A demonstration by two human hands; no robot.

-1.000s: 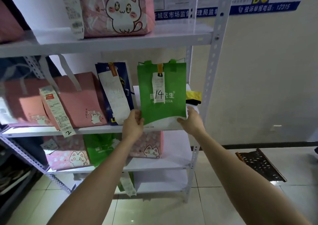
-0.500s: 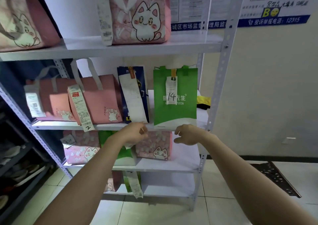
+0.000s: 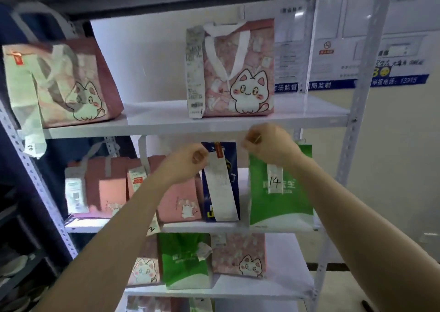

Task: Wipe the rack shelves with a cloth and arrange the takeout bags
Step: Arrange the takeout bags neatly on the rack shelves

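Observation:
A white metal rack [image 3: 354, 121] holds takeout bags on several shelves. On the middle shelf [image 3: 238, 227] a green bag [image 3: 281, 192] tagged 14 stands upright beside a dark blue bag [image 3: 228, 168] with a long receipt. My left hand [image 3: 188, 161] is raised in front of the blue bag's top left corner, fingers curled, with nothing visible in it. My right hand [image 3: 269, 144] is a curled fist over the green bag's top, just under the upper shelf [image 3: 166, 121]. A pink cat bag [image 3: 240, 82] stands above my hands. No cloth is in view.
Another pink cat bag [image 3: 59, 82] leans at the upper shelf's left end. Pink bags [image 3: 104, 187] fill the middle shelf's left part. The lower shelf carries a green bag [image 3: 185, 261] and a pink cat bag [image 3: 240, 254]. Notices hang on the wall behind.
Both hands let go of the green bag's lower corners, dropped below the shelf edge, then rose to the bags' tops with fingers curled. My view tilted up.

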